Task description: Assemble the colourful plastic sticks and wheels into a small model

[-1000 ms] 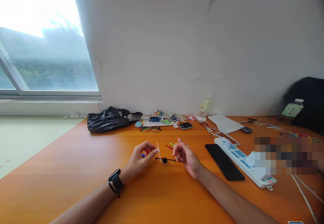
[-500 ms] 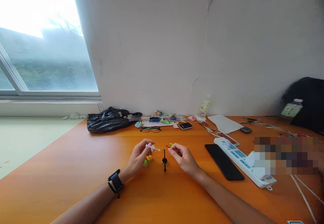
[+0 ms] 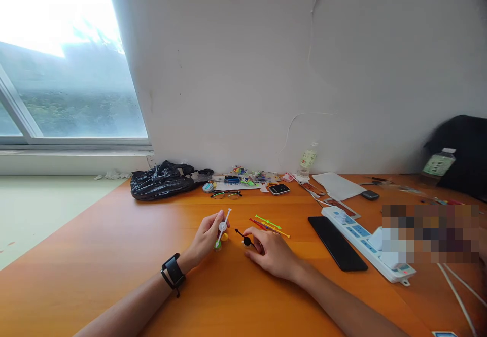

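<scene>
My left hand, with a black watch on the wrist, pinches a thin white stick with a round hub, held tilted upright. Small yellow and green beads lie on the orange table just under it. My right hand rests low on the table, its fingers closed on a black stick with a round hub. Red, green and yellow sticks lie just beyond the right hand.
A black phone and a white power strip lie to the right. At the wall sit a black plastic bag, glasses, a small phone, papers and a bottle. A dark bag is far right.
The right hand dropped from the coloured sticks onto the black stick and turned it. The left hand tilted the white stick from level to upright.
</scene>
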The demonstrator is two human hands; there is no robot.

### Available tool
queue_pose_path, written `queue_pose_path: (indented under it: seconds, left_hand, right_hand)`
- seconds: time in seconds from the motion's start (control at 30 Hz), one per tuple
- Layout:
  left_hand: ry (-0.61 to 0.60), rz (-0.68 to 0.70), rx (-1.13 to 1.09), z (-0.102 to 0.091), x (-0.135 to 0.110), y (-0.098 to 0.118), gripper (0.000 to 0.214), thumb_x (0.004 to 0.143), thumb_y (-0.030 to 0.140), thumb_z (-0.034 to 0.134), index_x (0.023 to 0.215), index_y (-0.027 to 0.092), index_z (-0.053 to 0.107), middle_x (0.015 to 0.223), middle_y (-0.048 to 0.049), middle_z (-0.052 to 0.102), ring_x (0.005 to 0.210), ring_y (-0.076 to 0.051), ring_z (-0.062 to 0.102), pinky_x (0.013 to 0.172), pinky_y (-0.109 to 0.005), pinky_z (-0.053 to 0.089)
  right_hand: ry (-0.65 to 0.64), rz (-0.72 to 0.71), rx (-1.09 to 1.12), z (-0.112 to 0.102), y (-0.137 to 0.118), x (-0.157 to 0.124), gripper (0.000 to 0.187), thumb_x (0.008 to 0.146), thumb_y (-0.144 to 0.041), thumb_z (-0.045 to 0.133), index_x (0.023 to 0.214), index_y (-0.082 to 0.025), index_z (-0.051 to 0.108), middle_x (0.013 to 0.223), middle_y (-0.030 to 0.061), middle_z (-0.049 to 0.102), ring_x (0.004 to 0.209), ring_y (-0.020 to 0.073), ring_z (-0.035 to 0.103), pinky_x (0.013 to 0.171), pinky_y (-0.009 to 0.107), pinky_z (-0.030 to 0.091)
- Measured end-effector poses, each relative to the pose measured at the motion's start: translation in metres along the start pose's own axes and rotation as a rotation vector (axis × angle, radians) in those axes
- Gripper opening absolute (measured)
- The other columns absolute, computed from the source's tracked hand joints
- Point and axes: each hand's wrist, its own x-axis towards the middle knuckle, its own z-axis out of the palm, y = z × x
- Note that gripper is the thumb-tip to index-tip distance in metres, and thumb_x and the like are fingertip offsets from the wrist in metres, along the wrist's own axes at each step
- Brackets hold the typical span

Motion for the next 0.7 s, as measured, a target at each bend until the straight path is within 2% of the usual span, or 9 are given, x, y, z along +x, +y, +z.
queue_pose_path:
  seconds: [0.17, 0.27, 0.37, 0.43, 0.57, 0.7]
  left_hand:
    - [0.014, 0.07, -0.02, 0.001, 0.001, -0.001, 0.055, 0.091, 0.07, 0.06, 0.074, 0.018, 0.052, 0.061, 0.006, 0.044, 0.05, -0.007, 0.04, 0.048, -0.019, 0.036]
    - [0.037, 0.121, 0.004, -0.001, 0.005, -0.004, 0.049, 0.094, 0.064, 0.062, 0.079, 0.018, 0.056, 0.065, 0.004, 0.052, 0.054, -0.008, 0.047, 0.05, -0.019, 0.039]
    - [0.037, 0.177, 0.073, -0.005, 0.01, -0.011, 0.042, 0.094, 0.057, 0.066, 0.082, 0.017, 0.06, 0.074, 0.0004, 0.061, 0.062, -0.01, 0.055, 0.056, -0.02, 0.044]
    - [0.007, 0.225, 0.182, -0.008, 0.013, -0.021, 0.039, 0.094, 0.054, 0.067, 0.082, 0.017, 0.063, 0.079, -0.0017, 0.065, 0.068, -0.012, 0.058, 0.062, -0.022, 0.047]
    - [-0.098, 0.364, 0.58, -0.012, 0.017, -0.043, 0.03, 0.094, 0.045, 0.068, 0.079, 0.019, 0.067, 0.078, -0.003, 0.069, 0.073, -0.017, 0.059, 0.067, -0.027, 0.046]
    - [-0.138, 0.494, 0.806, -0.012, 0.017, -0.049, 0.018, 0.093, 0.035, 0.068, 0.081, 0.022, 0.066, 0.081, -0.0034, 0.07, 0.083, -0.021, 0.061, 0.075, -0.031, 0.045]
  right_hand:
    - [0.016, 0.017, -0.025, 0.001, 0.007, 0.001, 0.011, 0.095, -0.024, 0.065, 0.103, -0.026, 0.07, 0.072, -0.003, 0.063, 0.065, 0.0162, 0.058, 0.061, 0.027, 0.033]
    - [0.061, 0.049, -0.054, 0.001, 0.008, 0.003, 0.003, 0.094, -0.026, 0.067, 0.095, -0.024, 0.069, 0.07, -0.0026, 0.062, 0.063, 0.0164, 0.057, 0.059, 0.027, 0.031]
    - [0.111, 0.084, -0.099, -0.001, 0.006, 0.004, 0.007, 0.093, -0.028, 0.068, 0.088, -0.023, 0.067, 0.069, -0.0021, 0.062, 0.061, 0.0166, 0.056, 0.058, 0.027, 0.03]
    - [0.138, 0.103, -0.135, -0.002, 0.004, 0.004, 0.011, 0.093, -0.029, 0.069, 0.085, -0.022, 0.066, 0.069, -0.0018, 0.063, 0.061, 0.0167, 0.056, 0.058, 0.027, 0.029]
    - [0.161, 0.125, -0.175, -0.003, -0.001, 0.004, 0.018, 0.094, -0.032, 0.068, 0.08, -0.022, 0.064, 0.069, -0.0015, 0.064, 0.061, 0.0166, 0.057, 0.06, 0.027, 0.03]
    - [0.159, 0.119, -0.177, -0.004, -0.005, 0.004, 0.021, 0.096, -0.036, 0.065, 0.081, -0.022, 0.064, 0.067, -0.0023, 0.062, 0.061, 0.0162, 0.057, 0.06, 0.027, 0.029]
